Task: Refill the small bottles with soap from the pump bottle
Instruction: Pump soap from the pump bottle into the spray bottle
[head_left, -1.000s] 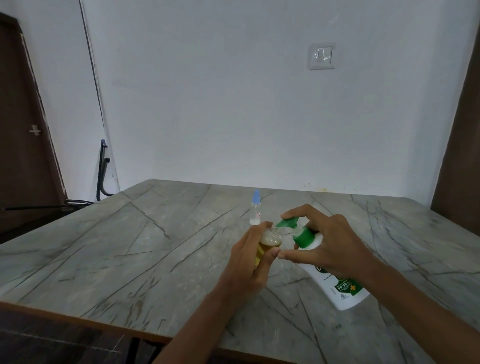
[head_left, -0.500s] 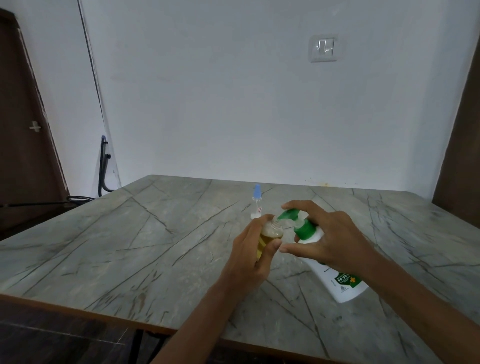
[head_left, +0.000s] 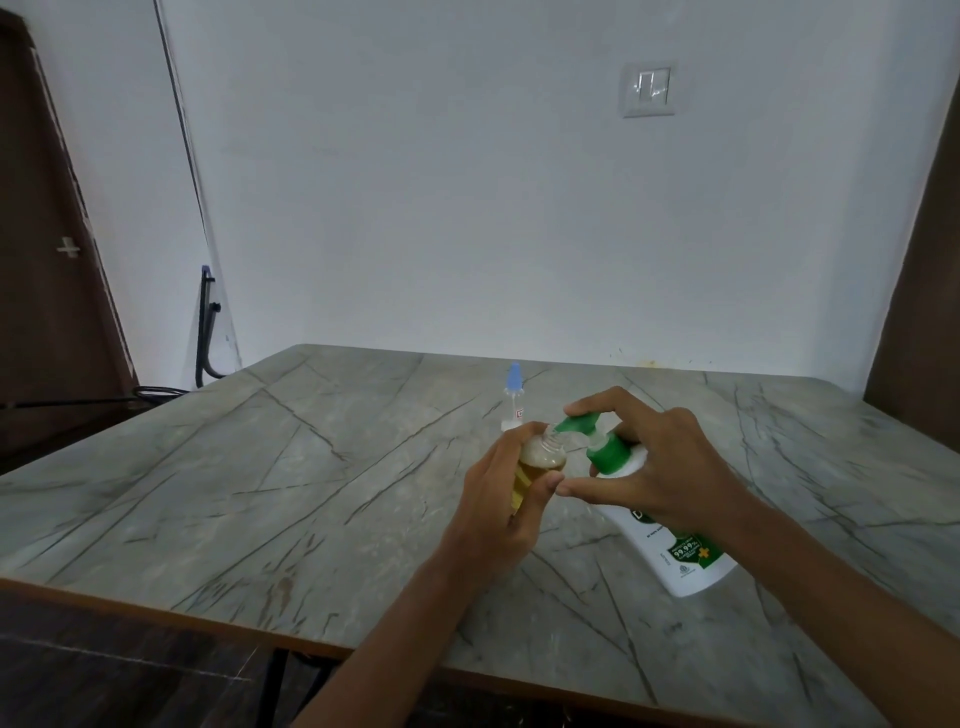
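Observation:
My left hand grips a small clear bottle with amber soap in it, its open neck held under the green nozzle. My right hand is wrapped round the white pump bottle, which leans tilted on the table, and its fingers lie over the green pump head. A second small bottle with a blue cap stands upright just behind my hands.
The marbled grey table stretches wide to the left and right of my hands. Its near edge runs along the bottom. A white wall with a switch plate stands behind, a dark door at far left.
The hands and both bottles keep the same hold and place. The view has shifted slightly.

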